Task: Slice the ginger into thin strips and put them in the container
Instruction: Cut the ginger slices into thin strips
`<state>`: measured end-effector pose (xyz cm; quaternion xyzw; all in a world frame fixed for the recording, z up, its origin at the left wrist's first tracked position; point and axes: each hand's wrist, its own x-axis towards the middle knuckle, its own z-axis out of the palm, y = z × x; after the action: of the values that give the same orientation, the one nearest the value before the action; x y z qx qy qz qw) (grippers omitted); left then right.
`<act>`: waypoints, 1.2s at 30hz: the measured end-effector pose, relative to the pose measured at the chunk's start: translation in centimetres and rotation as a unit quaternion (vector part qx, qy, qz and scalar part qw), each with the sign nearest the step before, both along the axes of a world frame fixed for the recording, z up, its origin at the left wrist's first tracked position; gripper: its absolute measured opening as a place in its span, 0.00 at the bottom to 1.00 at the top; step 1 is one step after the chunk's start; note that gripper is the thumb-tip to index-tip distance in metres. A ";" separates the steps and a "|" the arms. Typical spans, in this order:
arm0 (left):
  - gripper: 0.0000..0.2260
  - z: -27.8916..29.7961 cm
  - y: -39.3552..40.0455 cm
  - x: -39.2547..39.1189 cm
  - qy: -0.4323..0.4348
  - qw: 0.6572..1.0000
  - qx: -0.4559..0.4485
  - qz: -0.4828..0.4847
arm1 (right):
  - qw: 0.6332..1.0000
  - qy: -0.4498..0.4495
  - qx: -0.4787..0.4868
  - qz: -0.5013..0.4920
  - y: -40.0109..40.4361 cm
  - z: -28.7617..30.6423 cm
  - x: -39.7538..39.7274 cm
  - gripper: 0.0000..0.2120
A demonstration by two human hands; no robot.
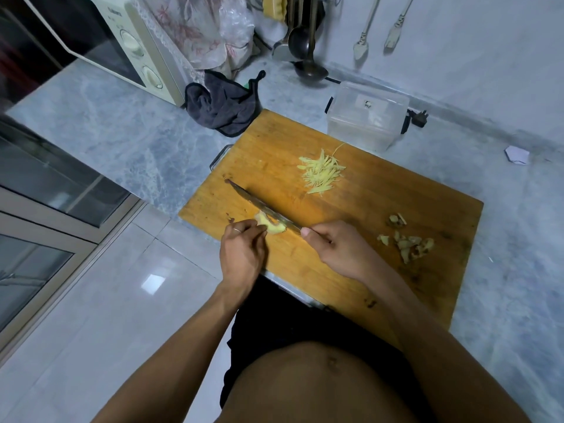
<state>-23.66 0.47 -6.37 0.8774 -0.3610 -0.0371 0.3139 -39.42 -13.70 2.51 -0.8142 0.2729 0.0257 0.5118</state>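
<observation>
Hands (293,248) gripping knife (259,206) and ginger (270,225), peel scraps (406,239) and towel (222,105) nearby.

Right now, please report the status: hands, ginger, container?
Left hand holds ginger piece on cutting board. Right hand grips knife, blade on ginger. Strips piled on board; container closed. Nothing blocking.

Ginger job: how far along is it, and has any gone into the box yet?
Partly done. A pile of thin strips lies on the cutting board, with peel scraps set aside. In hand: the left hand holds a ginger piece while the right hand works the knife on it. Left: the container looks closed, with no strips visible inside.
</observation>
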 end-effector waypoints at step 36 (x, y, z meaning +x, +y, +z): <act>0.10 -1.2 0.8 1.9 -0.127 0.970 0.014 -0.207 | 0.980 0.087 -0.177 0.000 3.8 -0.2 0.8 0.22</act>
<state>-21.77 1.30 -7.53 0.7855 -0.5709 0.0060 0.2387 -38.66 -9.94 2.30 -0.8868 0.3163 0.0476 0.3337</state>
